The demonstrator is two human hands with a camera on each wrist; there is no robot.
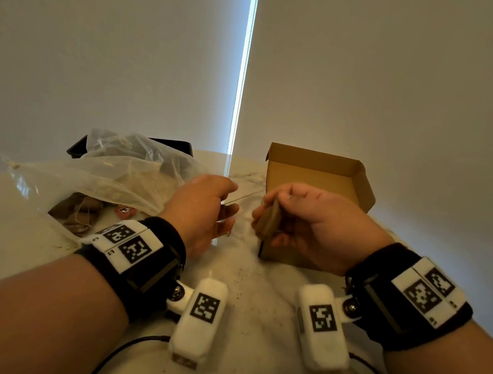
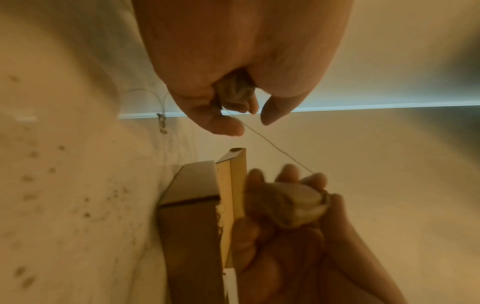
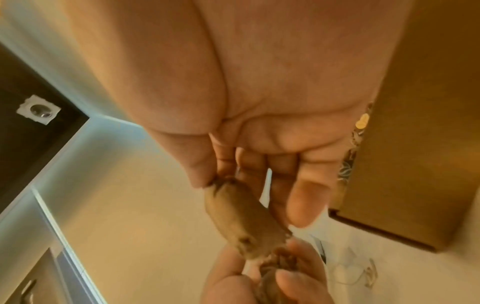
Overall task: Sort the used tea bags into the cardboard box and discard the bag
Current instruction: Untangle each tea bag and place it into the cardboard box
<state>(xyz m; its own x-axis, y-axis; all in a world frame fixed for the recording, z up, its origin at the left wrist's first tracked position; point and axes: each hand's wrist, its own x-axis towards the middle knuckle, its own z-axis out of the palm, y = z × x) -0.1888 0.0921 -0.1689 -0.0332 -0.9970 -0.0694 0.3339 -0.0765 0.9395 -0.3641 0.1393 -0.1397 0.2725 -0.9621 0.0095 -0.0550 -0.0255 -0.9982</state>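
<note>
Just left of the box (image 1: 315,175), one tea bag (image 1: 269,223) was pinched in the right hand (image 1: 304,221) and another (image 2: 235,96) in the left hand (image 1: 204,210), joined by a taut string (image 2: 272,146) that could tear a bag, spilling leaves on the desk (image 1: 248,291).

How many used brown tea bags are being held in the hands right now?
2: one used brown tea bag pinched in the right hand, one gripped in the left hand, a thin string running between them. More sit in the clear plastic bag, partly hidden.
</note>
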